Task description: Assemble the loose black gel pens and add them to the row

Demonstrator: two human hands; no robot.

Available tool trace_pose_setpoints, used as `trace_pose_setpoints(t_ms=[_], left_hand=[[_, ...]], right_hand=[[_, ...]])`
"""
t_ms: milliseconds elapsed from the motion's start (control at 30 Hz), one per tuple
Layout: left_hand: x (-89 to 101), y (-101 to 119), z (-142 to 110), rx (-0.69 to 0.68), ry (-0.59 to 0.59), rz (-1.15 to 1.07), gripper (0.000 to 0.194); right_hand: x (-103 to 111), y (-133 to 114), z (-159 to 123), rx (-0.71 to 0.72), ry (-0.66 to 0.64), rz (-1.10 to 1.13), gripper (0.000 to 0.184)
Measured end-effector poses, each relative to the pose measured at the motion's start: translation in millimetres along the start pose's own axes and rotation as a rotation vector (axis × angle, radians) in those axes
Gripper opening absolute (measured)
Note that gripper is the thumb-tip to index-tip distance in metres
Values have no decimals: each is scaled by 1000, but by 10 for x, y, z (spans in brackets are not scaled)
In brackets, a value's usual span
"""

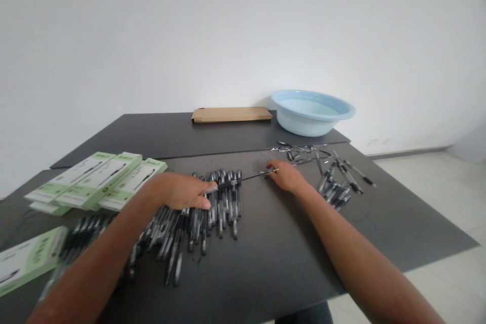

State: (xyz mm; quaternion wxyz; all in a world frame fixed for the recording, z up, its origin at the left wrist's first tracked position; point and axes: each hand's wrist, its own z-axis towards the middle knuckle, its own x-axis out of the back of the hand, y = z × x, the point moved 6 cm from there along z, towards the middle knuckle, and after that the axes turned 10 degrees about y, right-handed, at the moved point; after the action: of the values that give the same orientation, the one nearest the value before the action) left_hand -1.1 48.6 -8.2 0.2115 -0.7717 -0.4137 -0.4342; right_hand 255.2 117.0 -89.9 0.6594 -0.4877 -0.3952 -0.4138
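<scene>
From the held pen (225,184), at least five white-and-green card boxes (110,177) lie around nine o'clock, dozens of slim clear-plastic pens (195,228) at seven. The left hand (186,191) has its fingers pinched on that pen; one flat cardboard box (232,114) is at twelve. The right hand (286,176) curls its fingers at a thin rod (256,176); whether gripping, I cannot tell. One round plastic basin (299,124) sits at two, scattered pens (348,176) at three.
</scene>
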Motion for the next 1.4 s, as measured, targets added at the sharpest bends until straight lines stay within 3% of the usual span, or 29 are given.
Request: trace_pose_setpoints(t_ms=[467, 1000, 1200, 1400], left_hand=[[-36, 32, 36, -38, -18, 26, 66], [-47, 32, 40, -25, -19, 52, 66], [-33, 46, 34, -18, -17, 46, 65], [-42, 29, 28, -17, 10, 49, 65]], right_hand=[[-93, -273, -54, 139, -7, -96, 23], [-87, -208, -48, 158, -28, -12, 18], [-58, -50, 16, 59, 14, 48, 32], [251, 407, 126, -163, 160, -42, 29]])
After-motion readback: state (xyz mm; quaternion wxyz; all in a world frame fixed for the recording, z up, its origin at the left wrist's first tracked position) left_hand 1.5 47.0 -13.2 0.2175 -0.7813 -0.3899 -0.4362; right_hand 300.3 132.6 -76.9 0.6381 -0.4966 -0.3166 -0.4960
